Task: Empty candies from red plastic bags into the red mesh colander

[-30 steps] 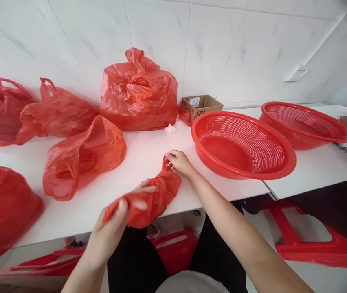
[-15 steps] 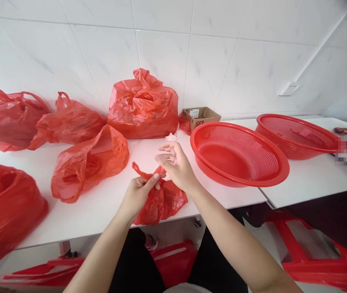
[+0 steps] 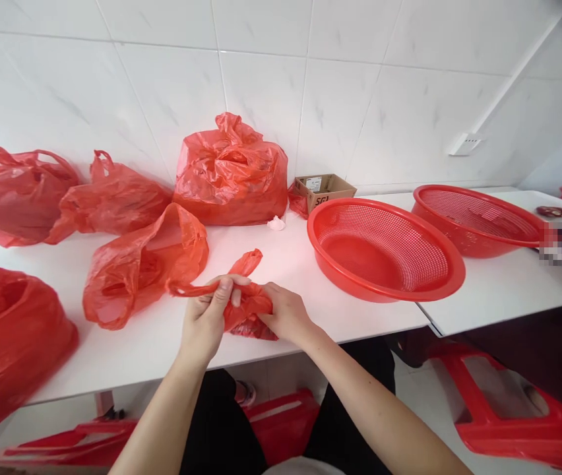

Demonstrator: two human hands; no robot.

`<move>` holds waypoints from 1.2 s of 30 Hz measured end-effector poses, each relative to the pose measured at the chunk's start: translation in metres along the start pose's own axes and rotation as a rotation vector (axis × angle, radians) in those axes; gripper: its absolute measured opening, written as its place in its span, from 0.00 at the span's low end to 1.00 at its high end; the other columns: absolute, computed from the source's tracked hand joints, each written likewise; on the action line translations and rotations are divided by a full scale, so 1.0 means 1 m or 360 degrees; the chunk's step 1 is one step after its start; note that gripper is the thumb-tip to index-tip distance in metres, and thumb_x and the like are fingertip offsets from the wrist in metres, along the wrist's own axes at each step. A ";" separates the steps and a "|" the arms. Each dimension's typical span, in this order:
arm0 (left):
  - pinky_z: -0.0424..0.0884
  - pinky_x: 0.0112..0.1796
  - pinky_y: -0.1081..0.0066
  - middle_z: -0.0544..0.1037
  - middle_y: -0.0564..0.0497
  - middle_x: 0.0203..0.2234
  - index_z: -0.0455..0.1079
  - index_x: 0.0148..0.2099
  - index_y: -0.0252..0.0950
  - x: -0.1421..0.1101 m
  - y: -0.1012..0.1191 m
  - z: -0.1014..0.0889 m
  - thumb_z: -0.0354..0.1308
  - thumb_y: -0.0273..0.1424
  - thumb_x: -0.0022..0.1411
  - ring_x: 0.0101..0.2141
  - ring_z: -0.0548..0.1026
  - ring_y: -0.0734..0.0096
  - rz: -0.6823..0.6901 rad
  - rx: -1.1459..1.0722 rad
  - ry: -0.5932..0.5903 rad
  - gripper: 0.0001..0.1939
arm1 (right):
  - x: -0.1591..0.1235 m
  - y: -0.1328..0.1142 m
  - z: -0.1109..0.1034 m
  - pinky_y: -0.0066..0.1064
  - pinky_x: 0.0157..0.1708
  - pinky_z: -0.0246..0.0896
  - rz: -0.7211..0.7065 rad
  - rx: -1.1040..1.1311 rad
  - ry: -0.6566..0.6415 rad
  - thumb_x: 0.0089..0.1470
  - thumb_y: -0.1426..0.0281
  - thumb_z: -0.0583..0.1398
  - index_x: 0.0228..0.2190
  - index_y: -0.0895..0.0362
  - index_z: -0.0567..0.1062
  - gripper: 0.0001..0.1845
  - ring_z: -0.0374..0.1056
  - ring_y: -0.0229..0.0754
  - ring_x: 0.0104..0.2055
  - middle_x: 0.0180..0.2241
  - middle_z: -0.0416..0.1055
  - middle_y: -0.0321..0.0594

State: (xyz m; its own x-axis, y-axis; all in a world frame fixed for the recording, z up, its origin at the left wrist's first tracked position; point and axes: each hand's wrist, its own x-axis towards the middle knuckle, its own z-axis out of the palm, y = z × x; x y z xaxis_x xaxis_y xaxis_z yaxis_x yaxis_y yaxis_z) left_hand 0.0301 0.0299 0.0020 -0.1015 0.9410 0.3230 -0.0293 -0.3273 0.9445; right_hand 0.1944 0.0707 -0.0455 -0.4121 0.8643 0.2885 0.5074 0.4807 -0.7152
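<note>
Pinched by the left hand (image 3: 206,323) and gripped by the right hand (image 3: 288,313), a red bag (image 3: 247,309) is held left of the nearer basket (image 3: 365,256); its thin plastic could be torn by hard pulling.

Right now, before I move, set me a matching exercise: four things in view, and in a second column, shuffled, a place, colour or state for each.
Things:
1. left hand
2. cardboard box
3. wall socket
4. crumpled scrap

Places, colours or states:
A. fixed to the tiled wall
B. pale pink, lying on the white table
C. gripping the red bag
D. brown and open at the top

Right pairs: 1-C, 2-D, 3-A, 4-B
</note>
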 end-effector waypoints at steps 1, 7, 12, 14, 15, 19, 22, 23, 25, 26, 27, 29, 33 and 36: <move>0.64 0.35 0.70 0.66 0.54 0.21 0.79 0.40 0.38 0.002 0.000 0.000 0.55 0.44 0.66 0.27 0.65 0.71 -0.0047 -0.0023 -0.0058 0.18 | 0.000 0.001 -0.006 0.35 0.41 0.66 -0.0055 0.0138 -0.0116 0.52 0.61 0.65 0.48 0.49 0.75 0.20 0.72 0.46 0.43 0.42 0.76 0.39; 0.66 0.35 0.68 0.68 0.53 0.19 0.80 0.38 0.35 0.005 0.004 0.003 0.57 0.45 0.64 0.27 0.69 0.69 -0.0259 -0.0024 -0.0496 0.18 | 0.013 -0.010 -0.025 0.34 0.38 0.66 -0.0008 0.1328 -0.0268 0.59 0.44 0.52 0.41 0.55 0.76 0.29 0.71 0.40 0.37 0.34 0.75 0.41; 0.69 0.40 0.68 0.77 0.51 0.25 0.77 0.51 0.38 0.003 -0.002 0.006 0.57 0.44 0.64 0.32 0.74 0.69 -0.0221 -0.0119 -0.0283 0.20 | 0.023 -0.038 -0.031 0.30 0.30 0.63 0.0192 0.1643 0.0311 0.58 0.49 0.58 0.28 0.55 0.72 0.21 0.61 0.33 0.24 0.30 0.69 0.36; 0.70 0.41 0.68 0.80 0.50 0.27 0.76 0.53 0.39 0.003 -0.002 0.006 0.58 0.44 0.64 0.33 0.76 0.69 -0.0228 -0.0107 -0.0179 0.21 | 0.016 -0.049 -0.031 0.30 0.29 0.63 0.0175 0.1681 0.0409 0.60 0.50 0.55 0.26 0.54 0.66 0.22 0.60 0.33 0.24 0.31 0.67 0.36; 0.71 0.42 0.69 0.81 0.50 0.28 0.77 0.52 0.39 0.003 -0.001 0.006 0.59 0.44 0.63 0.34 0.77 0.68 -0.0228 -0.0065 -0.0164 0.20 | 0.011 -0.054 -0.031 0.30 0.30 0.64 0.0154 0.1664 0.0419 0.61 0.50 0.54 0.25 0.54 0.64 0.23 0.61 0.34 0.25 0.30 0.66 0.36; 0.72 0.41 0.71 0.83 0.48 0.33 0.80 0.40 0.37 0.004 0.007 -0.002 0.65 0.39 0.58 0.36 0.79 0.67 -0.0249 0.0203 -0.0243 0.12 | -0.015 -0.061 -0.027 0.30 0.29 0.63 0.0202 0.1512 0.0344 0.60 0.52 0.57 0.26 0.53 0.60 0.20 0.63 0.35 0.23 0.22 0.63 0.30; 0.73 0.38 0.71 0.82 0.49 0.30 0.78 0.32 0.36 0.006 0.011 -0.011 0.69 0.32 0.51 0.35 0.79 0.67 -0.0230 0.0210 -0.0329 0.07 | -0.024 -0.054 -0.029 0.31 0.30 0.63 0.0378 0.1287 0.0193 0.58 0.56 0.61 0.32 0.52 0.62 0.15 0.64 0.36 0.23 0.20 0.63 0.27; 0.73 0.38 0.71 0.82 0.49 0.29 0.76 0.31 0.36 0.006 0.012 -0.014 0.70 0.31 0.50 0.35 0.79 0.67 -0.0218 0.0175 -0.0359 0.07 | -0.023 -0.050 -0.030 0.32 0.32 0.64 0.0372 0.1132 0.0212 0.58 0.58 0.61 0.33 0.52 0.65 0.13 0.66 0.37 0.25 0.22 0.66 0.28; 0.73 0.38 0.71 0.82 0.49 0.30 0.72 0.30 0.36 0.008 0.013 -0.018 0.69 0.28 0.50 0.36 0.79 0.67 -0.0208 0.0134 -0.0458 0.08 | -0.019 -0.044 -0.032 0.34 0.40 0.64 0.0224 0.0792 0.0297 0.57 0.63 0.61 0.36 0.53 0.71 0.07 0.69 0.39 0.36 0.32 0.72 0.35; 0.73 0.38 0.71 0.81 0.50 0.30 0.71 0.30 0.36 0.008 0.015 -0.020 0.68 0.27 0.52 0.36 0.79 0.68 -0.0211 0.0142 -0.0518 0.07 | -0.016 -0.042 -0.033 0.34 0.43 0.63 0.0130 0.0687 0.0293 0.57 0.66 0.61 0.37 0.53 0.74 0.06 0.69 0.40 0.40 0.37 0.74 0.37; 0.73 0.37 0.71 0.80 0.50 0.30 0.70 0.30 0.36 0.009 0.017 -0.021 0.67 0.27 0.53 0.34 0.78 0.70 -0.0214 0.0165 -0.0579 0.07 | -0.013 -0.041 -0.033 0.34 0.45 0.63 0.0064 0.0649 0.0244 0.57 0.68 0.60 0.39 0.53 0.76 0.07 0.68 0.40 0.43 0.42 0.74 0.38; 0.73 0.34 0.72 0.78 0.52 0.30 0.68 0.32 0.36 0.009 0.021 -0.021 0.65 0.26 0.55 0.31 0.77 0.73 -0.0208 0.0220 -0.0678 0.07 | -0.010 -0.042 -0.031 0.31 0.42 0.64 0.0046 0.0706 0.0101 0.57 0.69 0.60 0.40 0.53 0.76 0.08 0.68 0.38 0.41 0.43 0.74 0.38; 0.73 0.34 0.73 0.75 0.55 0.31 0.62 0.36 0.39 0.006 0.020 -0.021 0.61 0.24 0.59 0.33 0.76 0.73 -0.0040 0.0326 -0.0620 0.10 | -0.013 -0.049 -0.023 0.30 0.38 0.62 0.0065 0.0711 0.0133 0.55 0.73 0.59 0.32 0.55 0.74 0.03 0.66 0.36 0.35 0.34 0.74 0.35; 0.73 0.38 0.71 0.74 0.55 0.34 0.62 0.41 0.40 0.002 0.008 -0.021 0.59 0.21 0.58 0.36 0.77 0.72 0.0261 0.0542 -0.0389 0.12 | -0.017 -0.054 -0.021 0.33 0.43 0.61 -0.0114 0.0528 0.0223 0.53 0.76 0.59 0.29 0.55 0.72 0.05 0.66 0.38 0.36 0.32 0.73 0.35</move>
State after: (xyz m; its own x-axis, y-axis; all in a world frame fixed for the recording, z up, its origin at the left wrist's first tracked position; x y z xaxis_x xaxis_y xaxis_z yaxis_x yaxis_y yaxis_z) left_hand 0.0091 0.0272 0.0092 0.1614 0.8852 0.4363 0.3009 -0.4652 0.8325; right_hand 0.1896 0.0328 0.0017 -0.3185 0.8530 0.4134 0.1987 0.4865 -0.8508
